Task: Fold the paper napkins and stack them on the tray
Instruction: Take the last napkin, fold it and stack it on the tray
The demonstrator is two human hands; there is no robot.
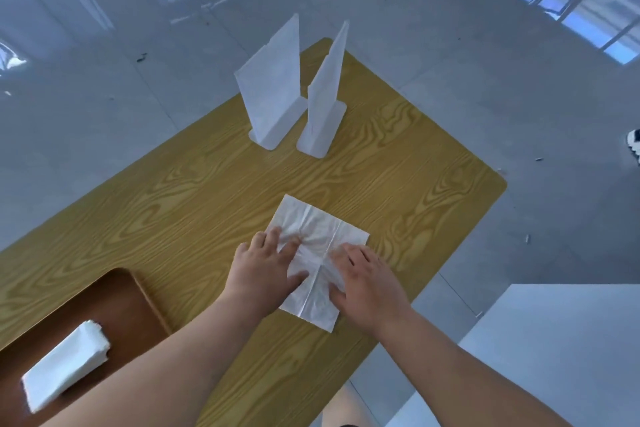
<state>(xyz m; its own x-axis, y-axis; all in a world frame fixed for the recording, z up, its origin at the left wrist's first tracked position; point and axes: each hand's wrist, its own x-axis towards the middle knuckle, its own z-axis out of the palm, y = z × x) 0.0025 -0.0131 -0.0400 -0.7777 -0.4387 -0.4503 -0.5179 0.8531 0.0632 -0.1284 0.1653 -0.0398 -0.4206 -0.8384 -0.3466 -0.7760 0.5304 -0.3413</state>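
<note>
A white paper napkin (317, 239) lies spread open and creased on the wooden table (194, 198). My left hand (265, 269) presses flat on its left side, fingers apart. On the napkin's right side rests my right hand (367, 282), also flat with fingers spread. Neither hand grips anything. A brown tray (114, 302) sits at the near left, holding a stack of folded white napkins (65, 364). My left forearm hides part of the tray.
Two upright white holders stand at the far end of the table, one on the left (273, 87) and one on the right (327, 94). Grey floor surrounds the table. A white surface (561, 340) lies at the near right.
</note>
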